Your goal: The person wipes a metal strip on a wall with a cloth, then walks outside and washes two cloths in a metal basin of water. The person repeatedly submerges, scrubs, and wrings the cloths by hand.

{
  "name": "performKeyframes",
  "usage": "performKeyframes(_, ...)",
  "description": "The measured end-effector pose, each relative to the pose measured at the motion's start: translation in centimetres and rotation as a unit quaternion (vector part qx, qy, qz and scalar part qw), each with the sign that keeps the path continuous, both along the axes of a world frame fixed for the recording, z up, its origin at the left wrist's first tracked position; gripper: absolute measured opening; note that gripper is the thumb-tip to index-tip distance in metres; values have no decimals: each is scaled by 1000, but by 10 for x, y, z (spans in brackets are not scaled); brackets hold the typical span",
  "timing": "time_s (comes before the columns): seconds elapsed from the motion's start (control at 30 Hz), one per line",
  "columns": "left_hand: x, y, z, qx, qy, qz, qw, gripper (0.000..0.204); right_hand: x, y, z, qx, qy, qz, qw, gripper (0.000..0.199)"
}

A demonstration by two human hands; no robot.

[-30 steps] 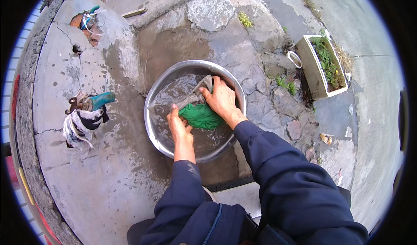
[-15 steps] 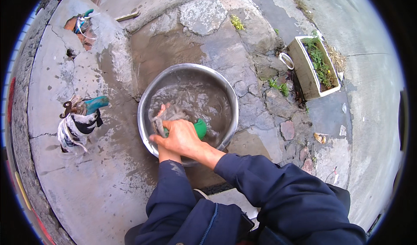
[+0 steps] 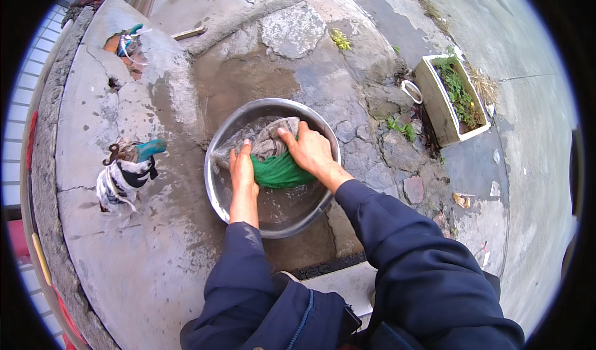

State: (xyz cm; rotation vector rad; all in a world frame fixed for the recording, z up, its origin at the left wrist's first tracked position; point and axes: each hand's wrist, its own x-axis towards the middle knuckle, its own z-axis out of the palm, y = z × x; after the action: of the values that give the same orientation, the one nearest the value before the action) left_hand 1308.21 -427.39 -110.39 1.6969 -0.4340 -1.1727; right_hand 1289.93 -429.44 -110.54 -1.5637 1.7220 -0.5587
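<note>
Two hands: both are down in the metal basin (image 3: 218,182), pressing on wet cloth.
Left hand (image 3: 241,171): lies flat, fingers (image 3: 238,156) close together and stretched forward, palm down on the left edge of the green cloth (image 3: 279,172); it presses and does not clamp.
Right hand (image 3: 311,152): fingers curled over the top of the bundle, fingertips on the grey cloth (image 3: 266,144) just beyond the green one; whether they pinch a fold cannot be told.
Green cloth: bunched between the two palms, under the right hand's heel, in shallow water.
Grey cloth: spread ahead of both sets of fingertips, toward the far wall of the basin.
Handling: the cloth looks soft, limp and soaked, so probably heavier than dry and slippery; it should give anywhere it is squeezed.
Hold: a gathered fold near the fingertips seems the surest place.
Nearby: a striped rag bundle (image 3: 121,177) sits well left of the left hand on the concrete slab (image 3: 112,250).
</note>
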Motion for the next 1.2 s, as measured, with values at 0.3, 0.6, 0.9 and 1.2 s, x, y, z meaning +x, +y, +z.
performKeyframes(0.3, 21, -8, 54, 50, -540, -433, 720, 49, -4, 30, -18, 88, 95, 145, 981, 78)
performKeyframes(0.6, 9, 32, 54, -30, -189, -532, 825, 72, 12, 33, 22, -54, -104, 50, 992, 70)
performKeyframes(0.9, 22, 24, 47, -88, -7, -365, 927, 49, 6, 15, 54, 67, -285, 29, 956, 53)
performKeyframes(1.2, 56, -1, 94, -83, 269, -311, 908, 33, 7, 12, 64, -45, -307, 86, 947, 61)
